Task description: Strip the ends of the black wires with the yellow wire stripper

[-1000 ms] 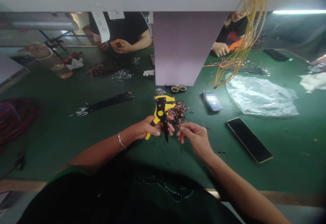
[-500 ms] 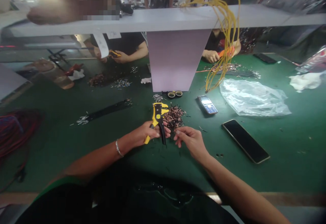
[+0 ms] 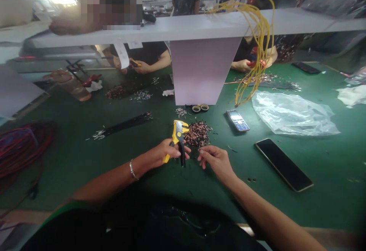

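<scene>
My left hand (image 3: pixel 171 151) is wrapped round the handles of a yellow and black wire stripper (image 3: pixel 179 133), its jaws pointing away from me. Just right of the tool, my right hand (image 3: pixel 214 156) is closed in a pinch; what sits between thumb and forefinger is too small to make out. A pile of short copper-ended pieces (image 3: pixel 198 133) lies on the green table beyond both hands. Behind it are small silvery bits (image 3: pixel 181 112) and two black rings (image 3: pixel 200 108). To the left lies a bundle of black wires (image 3: pixel 126 124) with bare ends.
A keypad phone (image 3: pixel 238 120), a smartphone (image 3: pixel 283 164) and a clear plastic bag (image 3: pixel 294 113) lie on the right. Yellow wires (image 3: pixel 259 53) hang from the white shelf (image 3: pixel 194 29). Red cable (image 3: pixel 21 150) is coiled at left. Across the table, co-workers' hands (image 3: pixel 143 67) hold tools.
The view has shifted slightly, so the table's things appear a little lower and further right. My left hand keeps the wire stripper; my right hand stays pinched near it.
</scene>
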The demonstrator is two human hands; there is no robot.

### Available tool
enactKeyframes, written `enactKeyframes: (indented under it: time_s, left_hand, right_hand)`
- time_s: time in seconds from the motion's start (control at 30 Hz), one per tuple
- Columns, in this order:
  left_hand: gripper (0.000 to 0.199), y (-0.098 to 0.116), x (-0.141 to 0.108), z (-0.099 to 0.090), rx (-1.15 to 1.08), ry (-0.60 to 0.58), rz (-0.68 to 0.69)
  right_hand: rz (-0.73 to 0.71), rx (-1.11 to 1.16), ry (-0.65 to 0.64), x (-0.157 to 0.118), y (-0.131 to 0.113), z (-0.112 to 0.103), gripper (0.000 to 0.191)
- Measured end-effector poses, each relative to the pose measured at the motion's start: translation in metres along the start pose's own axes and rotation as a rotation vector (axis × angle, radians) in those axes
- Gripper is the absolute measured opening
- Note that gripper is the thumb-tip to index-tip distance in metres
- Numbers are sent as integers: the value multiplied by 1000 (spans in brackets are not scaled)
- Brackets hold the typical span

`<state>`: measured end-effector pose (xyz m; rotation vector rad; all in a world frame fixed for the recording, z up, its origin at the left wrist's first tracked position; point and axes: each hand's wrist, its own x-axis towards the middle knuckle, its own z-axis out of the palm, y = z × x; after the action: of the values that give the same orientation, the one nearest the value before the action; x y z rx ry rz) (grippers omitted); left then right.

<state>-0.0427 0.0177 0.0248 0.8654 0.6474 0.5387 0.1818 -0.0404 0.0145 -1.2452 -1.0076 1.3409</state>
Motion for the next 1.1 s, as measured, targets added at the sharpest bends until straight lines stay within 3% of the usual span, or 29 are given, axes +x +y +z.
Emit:
enactKeyframes:
  time_s: [0.17, 0.3, 0.37, 0.43, 0.57, 0.73, 1.0, 1.1]
  left_hand:
    - [50, 12, 8, -7, 31, 42, 17]
    - [45, 23, 21, -18, 81, 177, 93]
    - [44, 23, 24, -20, 123, 247, 105]
    - [43, 19, 21, -17, 153, 229, 75]
    - [39, 8, 6, 1, 158, 128, 6]
    - [37, 4, -6, 23, 156, 111, -75]
    - [27, 3, 19, 55, 365, 268, -54]
    - [25, 6, 34, 69, 449, 274, -52]
  right_hand:
    - [-4, 7, 5, 2, 3, -1, 24]
    - [-9, 28, 32, 4, 3, -1, 25]
    - [-16, 40, 46, 5, 4, -1, 26]
    - [-25, 57, 60, 6, 4, -1, 28]
    - [-34, 77, 82, 7, 4, -2, 30]
    - [-49, 86, 78, 4, 2, -2, 27]
    - [-110, 175, 151, 8, -2, -7, 21]
    - [-101, 220, 175, 10, -4, -11, 20]
